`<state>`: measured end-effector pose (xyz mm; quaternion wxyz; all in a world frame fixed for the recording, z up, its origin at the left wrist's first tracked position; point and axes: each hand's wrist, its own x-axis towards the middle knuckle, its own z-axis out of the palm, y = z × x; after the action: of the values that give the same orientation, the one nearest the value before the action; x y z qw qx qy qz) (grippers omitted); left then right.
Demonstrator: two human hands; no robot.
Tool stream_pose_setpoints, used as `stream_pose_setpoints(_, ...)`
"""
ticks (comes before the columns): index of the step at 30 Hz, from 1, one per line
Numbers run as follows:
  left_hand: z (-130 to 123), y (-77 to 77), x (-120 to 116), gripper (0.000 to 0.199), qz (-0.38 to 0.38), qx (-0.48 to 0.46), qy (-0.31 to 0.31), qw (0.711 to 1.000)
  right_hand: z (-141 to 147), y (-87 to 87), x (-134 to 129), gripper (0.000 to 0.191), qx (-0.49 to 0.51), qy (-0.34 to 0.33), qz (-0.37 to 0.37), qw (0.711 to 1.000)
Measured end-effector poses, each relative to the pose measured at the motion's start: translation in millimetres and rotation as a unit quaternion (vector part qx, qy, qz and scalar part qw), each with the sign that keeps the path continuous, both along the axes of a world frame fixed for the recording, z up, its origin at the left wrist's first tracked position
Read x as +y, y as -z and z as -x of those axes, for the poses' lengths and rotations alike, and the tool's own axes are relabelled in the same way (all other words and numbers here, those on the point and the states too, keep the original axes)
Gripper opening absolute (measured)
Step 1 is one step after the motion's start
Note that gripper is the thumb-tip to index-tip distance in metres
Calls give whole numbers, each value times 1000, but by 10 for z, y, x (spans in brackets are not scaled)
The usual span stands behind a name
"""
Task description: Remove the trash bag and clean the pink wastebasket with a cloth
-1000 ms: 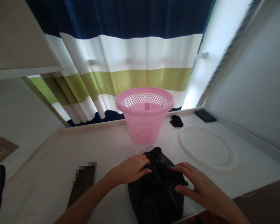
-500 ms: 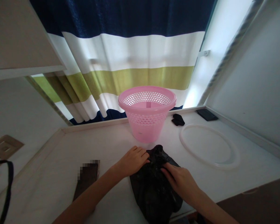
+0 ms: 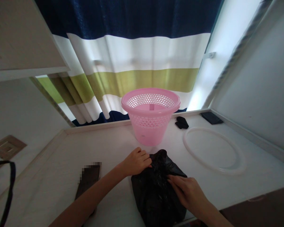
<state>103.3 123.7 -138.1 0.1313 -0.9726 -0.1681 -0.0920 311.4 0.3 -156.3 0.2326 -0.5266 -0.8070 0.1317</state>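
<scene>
A black plastic bag (image 3: pixel 156 195) lies at the front edge of the white table, its upper part bunched into a crumpled gather. My left hand (image 3: pixel 137 161) is closed on the bag's upper left side, fingertips curled over the plastic. On the right, my right hand (image 3: pixel 188 190) pinches the bag a little below the gather with thumb and fingers. Just behind the bag stands a pink plastic basket (image 3: pixel 151 129), upright, with a perforated band under its wide rim. No contents of the bag can be seen.
A white ring (image 3: pixel 214 151) lies flat on the table (image 3: pixel 113 142) at right. Behind it are a small black bundle (image 3: pixel 181 123) and a flat black object (image 3: pixel 212 118). Beside my left forearm lies a phone (image 3: pixel 90 179), partly blurred. A striped curtain (image 3: pixel 142 53) hangs behind.
My right hand has slid slightly down and right along the bag, whose right side is spread a bit wider. My left hand keeps its grip. The view has shifted slightly.
</scene>
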Motion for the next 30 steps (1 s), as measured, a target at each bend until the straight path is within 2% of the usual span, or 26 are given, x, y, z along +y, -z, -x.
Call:
stream_pose_setpoints(10,83,19,44,28,-3,11,-16,1000,-92,-39,-21,27,-45,-7,-33,998)
stream_pose_setpoints(20,83,14,15,28,23,7,-32,999,-137,-44,-12,29,-22,-9,-29,999)
stream_pose_setpoints(24,47,12,-34,28,62,0,-67,996,-147,-77,47,28,-6,14,-27,1000)
stream_pose_setpoints(30,80,-83,-139,30,167,-58,-88,980,-191,-142,131,27,14,32,-43,998)
